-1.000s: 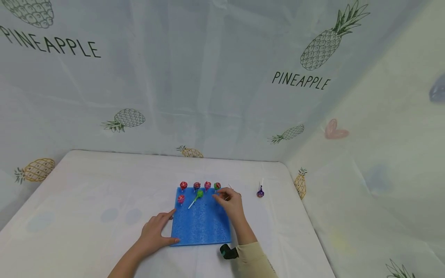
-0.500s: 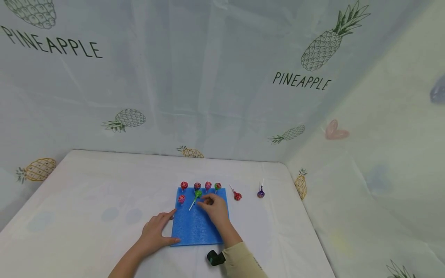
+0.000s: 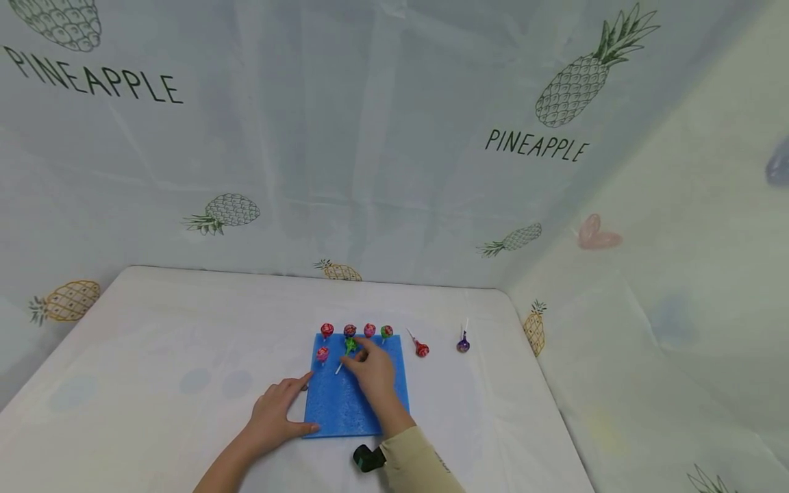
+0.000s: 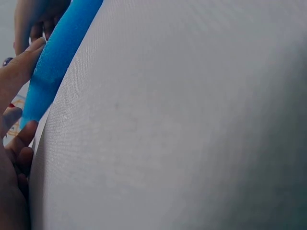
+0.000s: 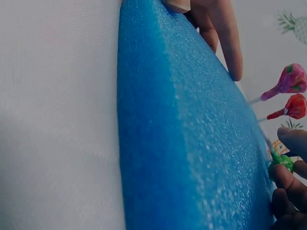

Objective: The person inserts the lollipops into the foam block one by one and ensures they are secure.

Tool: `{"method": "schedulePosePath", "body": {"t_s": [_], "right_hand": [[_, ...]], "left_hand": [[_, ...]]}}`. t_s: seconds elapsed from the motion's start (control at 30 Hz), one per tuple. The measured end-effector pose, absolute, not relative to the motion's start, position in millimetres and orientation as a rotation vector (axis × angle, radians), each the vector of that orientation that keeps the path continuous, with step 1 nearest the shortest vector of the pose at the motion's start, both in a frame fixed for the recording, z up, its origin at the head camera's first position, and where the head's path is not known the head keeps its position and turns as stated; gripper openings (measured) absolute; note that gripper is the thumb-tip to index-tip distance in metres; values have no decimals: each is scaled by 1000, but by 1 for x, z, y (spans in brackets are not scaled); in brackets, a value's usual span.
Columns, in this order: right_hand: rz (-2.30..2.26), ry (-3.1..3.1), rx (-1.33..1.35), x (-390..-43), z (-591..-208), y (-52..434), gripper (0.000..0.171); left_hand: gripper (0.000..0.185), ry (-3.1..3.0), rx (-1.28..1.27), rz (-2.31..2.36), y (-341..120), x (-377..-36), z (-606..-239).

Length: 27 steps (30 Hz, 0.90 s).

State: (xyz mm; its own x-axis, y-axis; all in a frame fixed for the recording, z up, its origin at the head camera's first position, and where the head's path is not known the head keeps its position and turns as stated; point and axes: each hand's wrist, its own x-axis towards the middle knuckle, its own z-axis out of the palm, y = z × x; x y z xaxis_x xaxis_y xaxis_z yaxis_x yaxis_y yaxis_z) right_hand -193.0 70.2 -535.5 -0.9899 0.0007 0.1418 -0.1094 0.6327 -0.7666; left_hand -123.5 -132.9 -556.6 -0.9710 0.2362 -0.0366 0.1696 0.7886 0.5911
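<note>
A blue foam board (image 3: 345, 411) lies on the white-covered table. My left hand (image 3: 271, 413) rests against its left side, thumb on the near left corner and forefinger stretched along the edge. Over the board, my right hand (image 3: 374, 375) has thumb and fingers around a green-wrapped lollipop (image 3: 350, 345) lying slantwise, its white stick toward me. In the right wrist view, the fingertips cover part of the green wrapper (image 5: 283, 162). Along the board's far edge several lollipops stand upright, including a red one (image 3: 327, 330); a pink one (image 3: 322, 354) stands nearer on the left.
Right of the board lie a red lollipop (image 3: 422, 349) and a purple lollipop (image 3: 463, 345), sticks pointing away. A black wrist device (image 3: 368, 459) sits at my right cuff. Pineapple-printed cloth (image 3: 370, 171) hangs behind and to the right of the table.
My right hand has moved left from beside the red lollipop on the right to the green lollipop, and its fingers have come around it. The left hand has stayed put.
</note>
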Motion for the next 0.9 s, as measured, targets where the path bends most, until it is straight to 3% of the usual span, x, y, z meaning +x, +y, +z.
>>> {"method": "schedulePosePath", "body": {"t_s": [0.17, 0.9], "right_hand": [[1181, -2736, 74, -194, -539, 67, 48], [1159, -2674, -51, -189, -541, 64, 28]], "left_hand": [[103, 2865, 310, 922, -133, -124, -559], [104, 2868, 294, 904, -132, -125, -561]]}}
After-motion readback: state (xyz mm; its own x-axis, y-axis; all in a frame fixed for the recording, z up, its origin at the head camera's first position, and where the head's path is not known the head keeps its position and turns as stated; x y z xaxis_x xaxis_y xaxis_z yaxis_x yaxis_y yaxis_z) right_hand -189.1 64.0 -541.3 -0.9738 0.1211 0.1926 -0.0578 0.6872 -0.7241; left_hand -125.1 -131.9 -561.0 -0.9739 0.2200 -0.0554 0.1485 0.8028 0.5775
